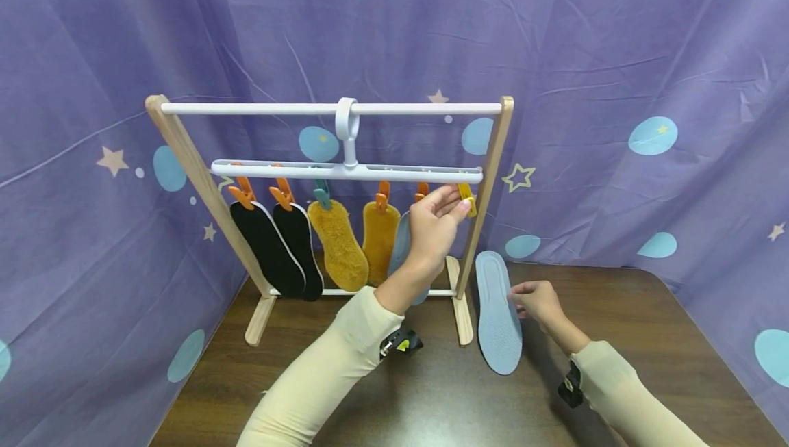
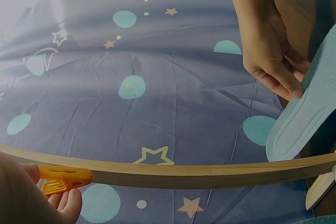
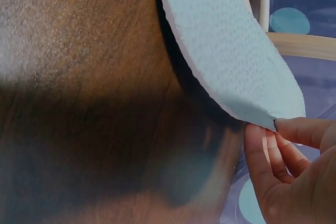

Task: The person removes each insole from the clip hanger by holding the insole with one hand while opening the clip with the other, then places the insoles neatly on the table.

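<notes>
My left hand (image 1: pixel 433 224) pinches a yellow clothespin (image 1: pixel 466 200) under the right end of the white hanger bar (image 1: pixel 394 172). In the left wrist view that clothespin (image 2: pixel 65 178) sits between thumb and fingers. Lower right, my right hand (image 1: pixel 541 307) pinches the edge of a light blue insole (image 1: pixel 498 317), which is held up nearly upright. The right wrist view shows thumb and fingertips gripping the insole's rim (image 3: pixel 236 61). Behind my left hand another blue insole (image 1: pixel 401 241) hangs, partly hidden, from an orange clip (image 1: pixel 422 190).
Two black insoles (image 1: pixel 265 248) and two yellow fuzzy insoles (image 1: pixel 339 245) hang from orange and green clips to the left. A wooden rack (image 1: pixel 490 180) with a white top rod (image 1: pixel 425 109) carries the hanger. The rack stands on a brown table (image 1: pixel 610 324) before a purple curtain (image 1: pixel 616 91).
</notes>
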A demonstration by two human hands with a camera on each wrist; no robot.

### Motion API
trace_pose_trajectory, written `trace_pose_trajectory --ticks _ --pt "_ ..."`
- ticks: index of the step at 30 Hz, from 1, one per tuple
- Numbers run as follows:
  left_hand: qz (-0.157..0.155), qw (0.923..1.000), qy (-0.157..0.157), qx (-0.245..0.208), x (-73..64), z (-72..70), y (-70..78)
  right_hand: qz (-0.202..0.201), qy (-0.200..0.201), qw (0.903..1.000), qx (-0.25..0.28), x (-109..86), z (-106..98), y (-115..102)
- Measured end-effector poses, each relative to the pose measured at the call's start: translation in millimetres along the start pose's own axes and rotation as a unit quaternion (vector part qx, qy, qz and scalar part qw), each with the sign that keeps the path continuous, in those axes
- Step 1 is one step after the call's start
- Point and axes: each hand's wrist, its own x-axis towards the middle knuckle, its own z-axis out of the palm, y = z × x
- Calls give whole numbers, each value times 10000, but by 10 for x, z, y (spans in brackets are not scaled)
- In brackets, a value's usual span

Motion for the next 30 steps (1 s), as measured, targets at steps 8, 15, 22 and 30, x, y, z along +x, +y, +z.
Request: trace_pose_trajectory --ticks 8,15,22,30 --pt "52 10000 23 -1 1 11 6 7 101 9998 -151 54 43 47" --pt "61 10000 14 -17 0 9 4 33 133 9995 -274 63 59 72" --pt "29 10000 -11 -21 1 1 -7 -26 92 9995 -298 70 66 121" --pt "41 10000 7 28 -16 -6 0 38 119 9994 -337 97 86 158"
